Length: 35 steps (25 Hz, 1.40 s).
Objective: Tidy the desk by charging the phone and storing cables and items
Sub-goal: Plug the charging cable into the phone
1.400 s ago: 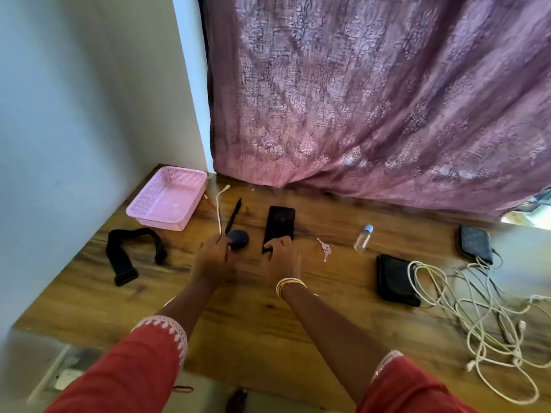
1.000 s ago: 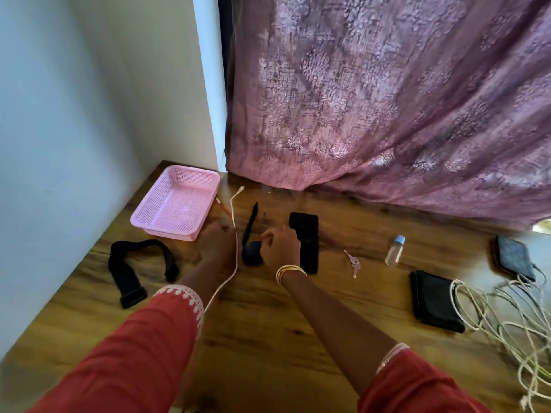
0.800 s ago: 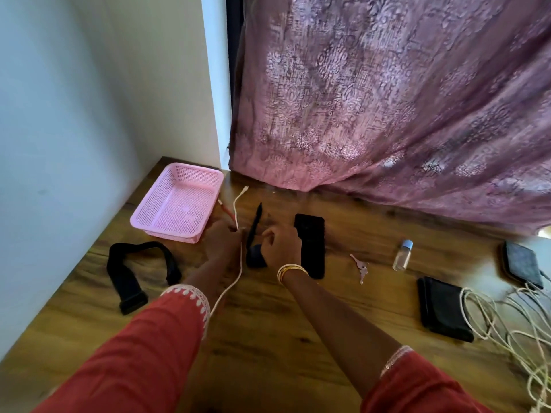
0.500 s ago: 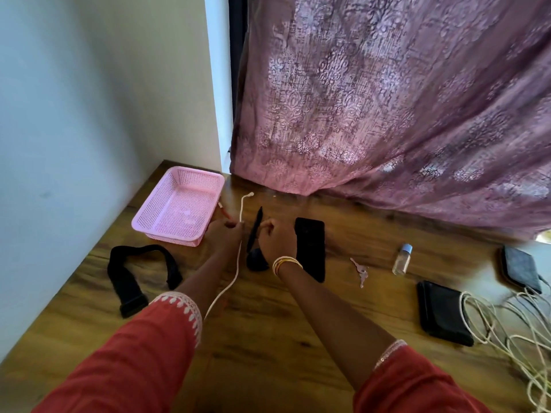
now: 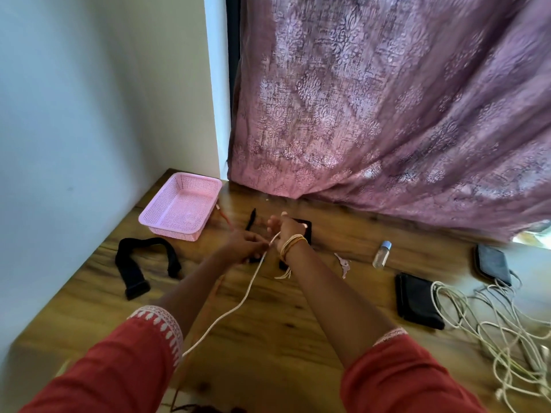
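— Both hands first: where are they, and what have they got?

— My left hand (image 5: pixel 243 245) is closed on the white cable (image 5: pixel 238 305), pinching it just in front of the phone (image 5: pixel 304 231). My right hand (image 5: pixel 284 231) is raised over the phone with the same cable running up into it — fingers curled round it, as far as I can see. From the hands the cable drops back toward me, between my red sleeves.

— Walk me through the rest, biggest down.

— Purple curtain (image 5: pixel 387 114) hangs across the back. Wooden desk (image 5: pixel 283 323) below it. Pink basket (image 5: pixel 182 210) sits in the far left corner, nothing in it. Tangle of white cables (image 5: pixel 492 332) lies at the right edge. Black strap (image 5: pixel 143 263) rests left of my left hand. Black wallet (image 5: pixel 417 302) touches the tangle; a dark pouch (image 5: pixel 492 263) lies beyond it.

— And the phone itself?

— Flat on the desk, mostly hidden behind my right hand. I can't tell whether the cable's plug has reached it.

— Small things?

— Black pen (image 5: pixel 252 219) left of the phone, a clear bottle (image 5: pixel 381 254) with a blue cap, and keys (image 5: pixel 343 265) between bottle and phone.
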### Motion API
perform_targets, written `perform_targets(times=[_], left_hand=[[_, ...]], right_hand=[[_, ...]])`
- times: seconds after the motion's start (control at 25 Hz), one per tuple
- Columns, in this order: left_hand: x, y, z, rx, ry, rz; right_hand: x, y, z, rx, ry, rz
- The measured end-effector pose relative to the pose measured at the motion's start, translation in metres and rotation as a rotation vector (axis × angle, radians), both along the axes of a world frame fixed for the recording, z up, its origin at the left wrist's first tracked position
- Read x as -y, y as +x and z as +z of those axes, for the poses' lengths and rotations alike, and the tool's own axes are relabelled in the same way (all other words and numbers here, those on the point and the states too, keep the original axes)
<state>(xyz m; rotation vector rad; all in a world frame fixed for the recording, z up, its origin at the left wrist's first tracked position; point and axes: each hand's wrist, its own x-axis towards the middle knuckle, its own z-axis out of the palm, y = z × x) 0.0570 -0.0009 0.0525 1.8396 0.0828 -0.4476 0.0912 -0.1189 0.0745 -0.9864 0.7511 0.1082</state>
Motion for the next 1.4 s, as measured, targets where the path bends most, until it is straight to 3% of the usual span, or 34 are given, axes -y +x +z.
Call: perform_targets(times=[0.12,0.24,0.36,0.52,0.72,0.84,1.04,1.24,1.4], left_hand=[[0.010,-0.017,-0.003,-0.041,0.017,-0.116],[0.028,-0.030,-0.005,-0.110,0.086,-0.236],[0.051,-0.033,-0.006,-0.215,0.122,-0.159],[0.074,-0.029,-0.021,-0.212,0.109,0.062],[0.086,-0.022,-0.030,-0.110,0.340,0.098],[0.093,-0.018,-0.033,-0.140,0.333,0.168],[0.104,-0.006,-0.032,-0.271,0.109,0.461],[0.118,-0.011,-0.034,-0.290,0.083,0.440],[0.126,-0.022,-0.033,-0.422,-0.201,0.391]], right_hand=[[0.031,-0.013,-0.008,-0.061,0.074,-0.125],[0.065,-0.038,-0.011,-0.071,0.097,-0.065],[0.085,-0.053,-0.026,-0.117,-0.145,0.099],[0.101,-0.066,-0.050,-0.098,-0.748,0.228],[0.109,-0.085,-0.051,-0.111,-0.932,0.241],[0.103,-0.077,-0.064,-0.092,-0.860,0.174],[0.099,-0.072,-0.074,-0.076,-0.750,0.106],[0.113,-0.078,-0.074,-0.093,-0.534,0.026],[0.129,-0.090,-0.077,-0.062,-0.426,-0.005]])
